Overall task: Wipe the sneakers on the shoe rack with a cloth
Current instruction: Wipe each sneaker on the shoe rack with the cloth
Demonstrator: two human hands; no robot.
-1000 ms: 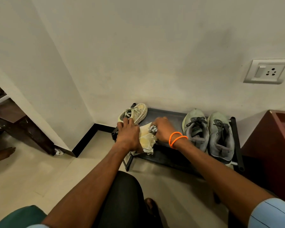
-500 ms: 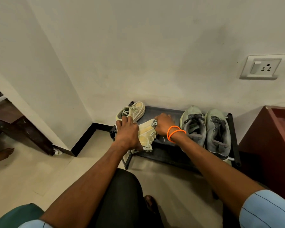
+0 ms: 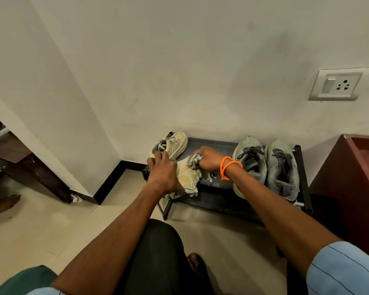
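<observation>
A low black shoe rack (image 3: 213, 145) stands against the wall. Its left end carries a pair of pale yellow sneakers. The far one (image 3: 175, 142) lies upright. The near one (image 3: 189, 178) is turned on its side under my left hand (image 3: 162, 170), which grips it from above. My right hand (image 3: 209, 157), with orange bands on the wrist, holds a bunched grey cloth (image 3: 194, 160) against the near sneaker's upper side. Two grey-green sneakers (image 3: 266, 167) sit side by side at the rack's right end.
A dark red wooden cabinet (image 3: 349, 179) stands right of the rack. A wall socket (image 3: 337, 85) is above it. A dark wooden piece (image 3: 28, 169) and someone's bare foot (image 3: 4, 202) are at the left. My knee (image 3: 158, 252) is below the rack.
My right hand with the cloth has slid a little back and forth over the near yellow sneaker. My left hand has kept its grip. The view has shifted slightly.
</observation>
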